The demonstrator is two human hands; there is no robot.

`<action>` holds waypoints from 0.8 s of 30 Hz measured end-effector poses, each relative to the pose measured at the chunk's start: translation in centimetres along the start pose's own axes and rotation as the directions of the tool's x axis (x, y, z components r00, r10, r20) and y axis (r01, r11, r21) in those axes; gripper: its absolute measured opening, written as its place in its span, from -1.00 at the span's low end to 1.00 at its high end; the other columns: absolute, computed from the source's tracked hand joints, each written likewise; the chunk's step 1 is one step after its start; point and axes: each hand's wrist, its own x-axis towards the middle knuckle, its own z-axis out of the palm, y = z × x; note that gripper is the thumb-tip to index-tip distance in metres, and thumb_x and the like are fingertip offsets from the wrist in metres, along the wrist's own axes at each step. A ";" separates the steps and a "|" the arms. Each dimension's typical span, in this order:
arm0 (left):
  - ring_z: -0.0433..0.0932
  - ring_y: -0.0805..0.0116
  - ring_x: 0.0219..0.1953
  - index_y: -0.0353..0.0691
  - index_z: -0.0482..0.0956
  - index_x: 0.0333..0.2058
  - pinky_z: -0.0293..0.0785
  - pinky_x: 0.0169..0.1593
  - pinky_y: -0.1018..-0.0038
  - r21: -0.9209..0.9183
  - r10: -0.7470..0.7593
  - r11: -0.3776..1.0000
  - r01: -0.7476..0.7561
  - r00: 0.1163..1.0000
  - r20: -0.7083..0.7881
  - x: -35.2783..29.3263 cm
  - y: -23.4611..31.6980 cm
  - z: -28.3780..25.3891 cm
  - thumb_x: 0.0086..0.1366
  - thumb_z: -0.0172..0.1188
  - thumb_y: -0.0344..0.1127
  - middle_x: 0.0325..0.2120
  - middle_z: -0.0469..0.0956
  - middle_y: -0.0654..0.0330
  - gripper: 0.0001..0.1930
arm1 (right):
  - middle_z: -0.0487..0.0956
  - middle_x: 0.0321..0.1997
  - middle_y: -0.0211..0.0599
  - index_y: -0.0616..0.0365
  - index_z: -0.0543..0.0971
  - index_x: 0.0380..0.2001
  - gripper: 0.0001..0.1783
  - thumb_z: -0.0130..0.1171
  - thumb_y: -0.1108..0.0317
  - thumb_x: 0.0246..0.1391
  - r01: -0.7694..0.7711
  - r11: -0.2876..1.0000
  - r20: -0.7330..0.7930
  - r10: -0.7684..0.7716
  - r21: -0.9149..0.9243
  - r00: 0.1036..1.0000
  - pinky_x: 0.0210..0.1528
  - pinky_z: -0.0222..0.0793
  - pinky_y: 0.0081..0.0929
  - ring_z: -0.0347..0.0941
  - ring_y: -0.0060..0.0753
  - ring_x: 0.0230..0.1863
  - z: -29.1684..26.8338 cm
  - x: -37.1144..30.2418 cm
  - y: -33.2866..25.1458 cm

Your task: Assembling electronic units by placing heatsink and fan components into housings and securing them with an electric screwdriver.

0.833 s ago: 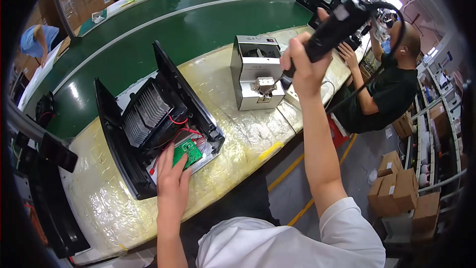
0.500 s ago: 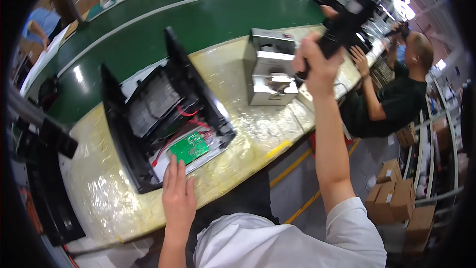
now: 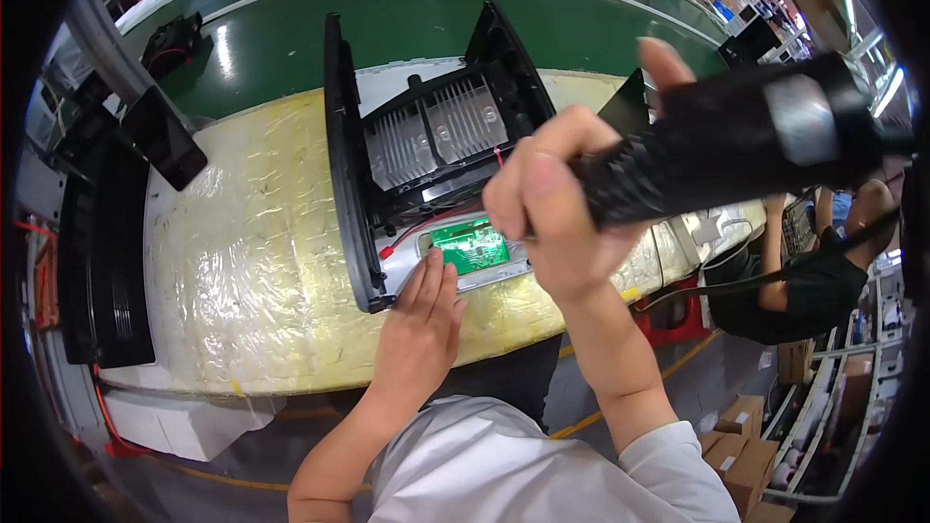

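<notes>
My right hand [image 3: 570, 196] is closed round a thick black electric screwdriver [image 3: 712, 155], held up over the bench to the right of the circuit board. Its tip is hidden by my hand. My left hand [image 3: 421, 315] lies with fingers stretched out, its fingertips touching the left edge of a green circuit board [image 3: 472, 244]. That board sits at the near end of a black housing [image 3: 351, 194] with two tall side walls. Ribbed grey metal heat sinks [image 3: 436, 136] fill its middle, and a red wire [image 3: 407, 235] runs beside the board.
Yellowish film covers the bench [image 3: 252, 281]. Beyond it runs a green conveyor belt [image 3: 281, 29]. A dark flat screen [image 3: 165, 140] and long black panels [image 3: 107, 271] stand at the left. A co-worker [image 3: 804, 281] sits at the right, near stacked cartons [image 3: 746, 455].
The view has turned, putting the housing farther right in the picture. My right hand has brought the screwdriver closer to the housing. My left hand stays at the circuit board's edge.
</notes>
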 end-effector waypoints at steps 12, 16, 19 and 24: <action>0.44 -0.23 0.17 -0.60 0.43 0.09 0.41 0.25 0.12 -0.034 0.009 0.999 -0.008 0.999 0.031 0.3 -0.1 0.1 0.27 0.21 -0.46 0.18 0.39 -0.34 -0.55 | 0.42 -0.58 -0.31 0.20 -0.11 0.40 -0.16 0.08 0.64 0.17 -0.086 0.991 -0.006 0.087 0.103 0.996 -0.63 0.37 -0.54 0.34 -0.55 -0.71 1.9 0.0 3.4; 0.49 -0.16 0.14 -0.66 0.48 0.01 0.41 0.27 0.18 0.031 0.047 0.998 -0.048 0.999 0.027 0.5 0.0 -0.1 0.28 0.22 -0.43 0.11 0.43 -0.38 -0.59 | 0.42 -0.58 -0.31 0.20 -0.08 0.37 -0.18 0.08 0.65 0.16 -0.047 0.996 0.023 0.045 0.080 0.999 -0.64 0.36 -0.55 0.34 -0.55 -0.71 2.0 0.0 3.4; 0.49 -0.16 0.14 -0.66 0.48 0.01 0.40 0.28 0.18 0.018 0.040 0.999 -0.040 0.999 0.025 0.5 0.0 -0.1 0.27 0.22 -0.43 0.12 0.43 -0.38 -0.58 | 0.41 -0.58 -0.31 0.21 -0.06 0.36 -0.20 0.08 0.66 0.15 -0.051 0.995 0.017 0.050 0.083 0.999 -0.64 0.36 -0.56 0.33 -0.56 -0.71 2.3 0.0 3.5; 0.49 -0.16 0.14 -0.66 0.48 0.02 0.40 0.28 0.18 -0.001 0.016 1.000 -0.016 0.999 0.029 0.3 0.1 -0.2 0.27 0.22 -0.44 0.12 0.43 -0.38 -0.58 | 0.42 -0.59 -0.31 0.20 -0.05 0.34 -0.21 0.10 0.66 0.14 -0.068 0.992 0.017 0.067 0.108 0.998 -0.64 0.36 -0.57 0.34 -0.56 -0.70 2.2 -0.2 3.5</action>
